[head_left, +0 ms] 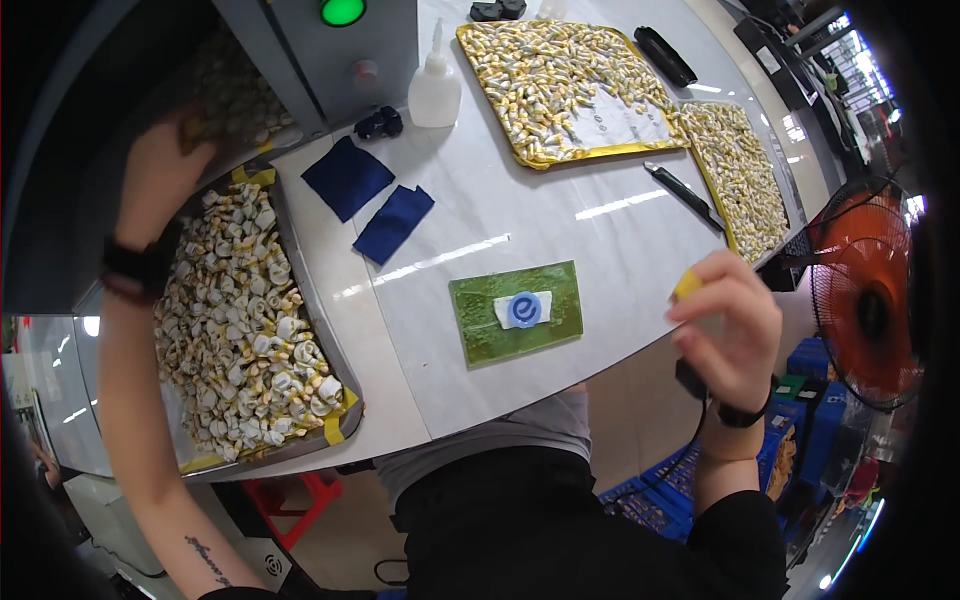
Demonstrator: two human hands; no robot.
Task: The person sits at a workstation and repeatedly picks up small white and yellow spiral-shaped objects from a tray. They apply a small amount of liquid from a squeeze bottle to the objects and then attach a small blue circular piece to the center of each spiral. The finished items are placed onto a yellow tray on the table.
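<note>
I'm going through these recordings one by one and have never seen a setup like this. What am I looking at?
There is no robot here: a person works with two bare hands. This single picture comes from a wide fisheye camera on their head, looking down, so straight edges bend near the rim.

The left hand reaches into shadow beside a gray box, above a tray heaped with small whitish pieces; whether it holds anything is too dark to tell. The right hand is raised off the table, with something yellow at a fingertip, perhaps a cover or a piece.

Between the hands lies a green pad with a blue disc on it. Farther back are two blue cloths and a bottle.
</note>
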